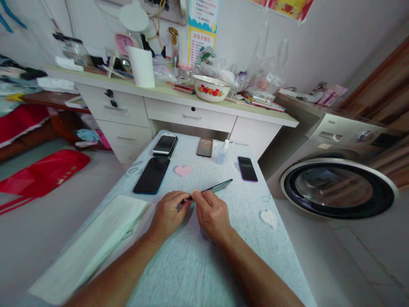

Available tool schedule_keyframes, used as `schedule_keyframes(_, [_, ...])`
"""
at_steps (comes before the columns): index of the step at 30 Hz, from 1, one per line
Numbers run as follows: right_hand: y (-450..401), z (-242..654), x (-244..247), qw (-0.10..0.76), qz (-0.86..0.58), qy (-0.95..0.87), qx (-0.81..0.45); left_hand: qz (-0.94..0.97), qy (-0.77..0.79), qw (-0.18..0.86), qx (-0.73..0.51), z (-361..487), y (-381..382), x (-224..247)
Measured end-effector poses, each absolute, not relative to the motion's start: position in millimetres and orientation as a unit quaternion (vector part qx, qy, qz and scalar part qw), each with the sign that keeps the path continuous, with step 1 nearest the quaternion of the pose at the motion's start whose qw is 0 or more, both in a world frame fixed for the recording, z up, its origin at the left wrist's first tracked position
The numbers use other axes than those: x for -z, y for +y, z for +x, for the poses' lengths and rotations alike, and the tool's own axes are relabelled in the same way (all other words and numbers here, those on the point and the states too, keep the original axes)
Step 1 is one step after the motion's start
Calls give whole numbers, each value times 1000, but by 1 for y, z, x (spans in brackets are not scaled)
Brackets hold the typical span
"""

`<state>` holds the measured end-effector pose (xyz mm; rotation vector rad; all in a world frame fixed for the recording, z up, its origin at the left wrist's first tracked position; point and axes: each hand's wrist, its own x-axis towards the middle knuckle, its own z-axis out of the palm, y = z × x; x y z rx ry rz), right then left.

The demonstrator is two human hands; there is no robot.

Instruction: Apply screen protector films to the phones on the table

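A thin dark phone (220, 186) is held above the cloth-covered table, seen nearly edge-on, its far end pointing right. My left hand (168, 213) pinches its near left end between thumb and fingers. Close beside it, my right hand (213, 212) has its fingers closed on the same phone's near edge. On the cloth lie a large black phone (151, 175) to the left, stacked phones (165, 145) behind it, a brown-edged phone or case (205, 147) at the back, a clear spray bottle (222, 152) standing, and a purple-edged phone (247, 169) at the right.
The table (198, 273) has a pale blue cloth. A white sheet or bag (89, 247) lies along its left side. Behind stands a white desk (191, 118) with a flowered bowl (211, 89) and plastic bags. A washing machine (335, 149) is at the right, a red bag (47, 172) on the floor.
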<state>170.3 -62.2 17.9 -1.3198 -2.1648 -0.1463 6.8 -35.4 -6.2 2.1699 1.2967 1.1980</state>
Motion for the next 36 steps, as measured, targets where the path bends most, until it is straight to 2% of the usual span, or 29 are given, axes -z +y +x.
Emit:
schedule_keyframes(26, [-54,192,-14,324,-537,-778,40,774,457,159,-408,5,-35,8])
schedule_keyframes(36, [-59,178,-16,308,-517,-797,45,772,449,144,-425,6,-34,9])
